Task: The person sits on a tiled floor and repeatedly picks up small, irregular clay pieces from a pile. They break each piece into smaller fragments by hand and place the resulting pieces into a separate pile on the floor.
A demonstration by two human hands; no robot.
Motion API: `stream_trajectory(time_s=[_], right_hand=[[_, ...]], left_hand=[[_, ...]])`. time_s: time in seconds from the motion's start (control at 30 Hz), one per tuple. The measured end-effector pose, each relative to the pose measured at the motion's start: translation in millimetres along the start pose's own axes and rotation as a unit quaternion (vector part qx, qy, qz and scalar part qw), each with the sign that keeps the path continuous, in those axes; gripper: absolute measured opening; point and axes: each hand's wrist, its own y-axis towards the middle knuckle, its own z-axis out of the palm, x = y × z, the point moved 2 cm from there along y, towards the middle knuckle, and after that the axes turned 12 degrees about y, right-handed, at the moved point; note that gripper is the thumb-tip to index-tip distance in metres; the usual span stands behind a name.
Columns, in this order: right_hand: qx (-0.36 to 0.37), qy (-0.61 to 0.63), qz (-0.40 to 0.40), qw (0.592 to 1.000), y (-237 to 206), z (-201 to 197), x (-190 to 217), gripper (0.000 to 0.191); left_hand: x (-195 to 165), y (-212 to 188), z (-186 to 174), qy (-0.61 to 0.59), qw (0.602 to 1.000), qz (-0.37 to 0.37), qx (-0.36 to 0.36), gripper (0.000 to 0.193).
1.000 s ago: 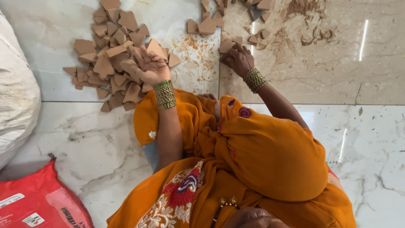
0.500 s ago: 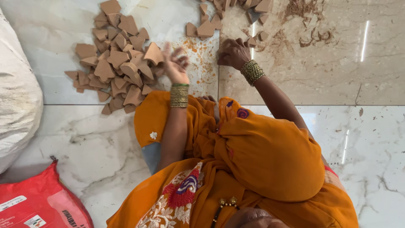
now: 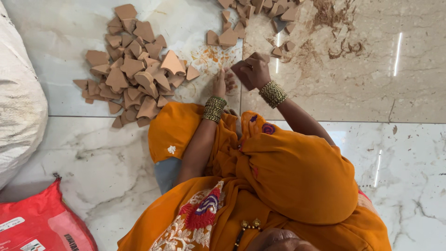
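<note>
1. My right hand (image 3: 253,70) is curled shut around a brown terracotta piece (image 3: 240,72), dark in its own shadow. It is held just above the floor seam where the white marble tile (image 3: 93,162) meets the beige tile (image 3: 334,88). I judge the closed grip keeps the piece steady over the gap between the two heaps.

2. My left hand (image 3: 222,83) lies beside it, fingers loosely apart and empty as far as I can see, resting on or just over the floor near the orange dust patch (image 3: 211,58). I cannot tell whether it truly touches the marble.

3. To the left of that hand sits the large pile of terracotta shards (image 3: 134,76), stacked untidily on the white tile. Its nearest pieces are just beside my left fingers, within easy reach.

4. A smaller scatter of shards (image 3: 253,18) lies toward the far edge of the floor, cut off by the top of the view, so its extent is unknown. Brown dirt smears (image 3: 334,28) mark the beige tile beyond.

5. My orange garment (image 3: 288,176) covers my knees and hides the floor under them. Green-gold bangles (image 3: 214,109) ring the left wrist.

6. A white sack (image 3: 18,102) and a red plastic bag (image 3: 39,223) are both cropped at the left edge.
</note>
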Motion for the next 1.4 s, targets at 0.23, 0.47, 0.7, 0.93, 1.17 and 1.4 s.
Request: stream_trajectory(time_s=[0.23, 0.47, 0.7, 0.93, 1.17, 1.4], right_hand=[[0.044, 0.339, 0.216, 0.915, -2, 14, 16, 0.017], [0.103, 0.355, 0.182, 0.911, 12, -9, 6, 0.021], [0.062, 0.124, 0.12, 0.983, 0, 12, 18, 0.027], [0.051, 0.118, 0.079, 0.989, -10, 15, 31, 0.025], [0.008, 0.122, 0.078, 0.989, -1, 14, 37, 0.024], [0.031, 0.143, 0.108, 0.983, -4, 12, 46, 0.022]], left_hand=[[-13, -5, 3, -0.028, 0.999, -0.016, -0.024, 0.067], [-37, -27, 3, -0.062, 0.98, 0.171, 0.085, 0.054], [-22, -15, 10, -0.008, 0.97, 0.233, 0.069, 0.045], [-20, -21, 7, -0.089, 0.966, 0.233, 0.069, 0.04], [-21, -26, 12, -0.093, 0.968, 0.217, 0.085, 0.04], [-22, -23, 4, -0.109, 0.978, 0.165, 0.068, 0.041]])
